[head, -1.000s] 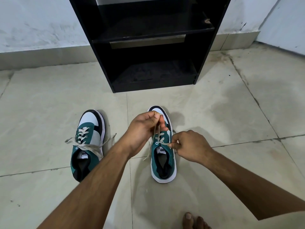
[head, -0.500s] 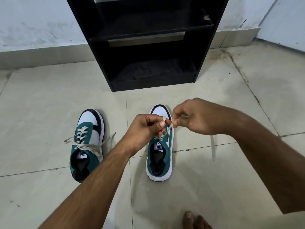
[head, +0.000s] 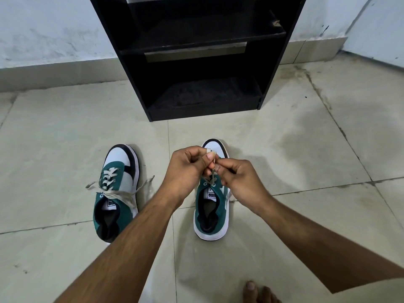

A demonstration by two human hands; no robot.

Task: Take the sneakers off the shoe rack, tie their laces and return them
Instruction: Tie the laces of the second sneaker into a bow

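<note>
right hand (head: 238,180) back beside left hand (head: 188,169) | green-white sneaker (head: 212,206) lace (head: 211,176) pinched

The floor (head: 65,132) is pale glazed tile with a dull sheen, scuffed and stained along its grout lines, and the wall (head: 43,29) behind it is matt painted plaster, smudged grey. The shoe rack (head: 282,68) looks like black laminated board, matt and dusty on its shelves, with a raw chipped spot at the upper shelf's right edge. Both sneakers (head: 118,193) have a napped, suede-like teal upper, smooth white and black leather-like panels, a smooth white rubber sole, and flat woven off-white laces (head: 109,178).
</note>
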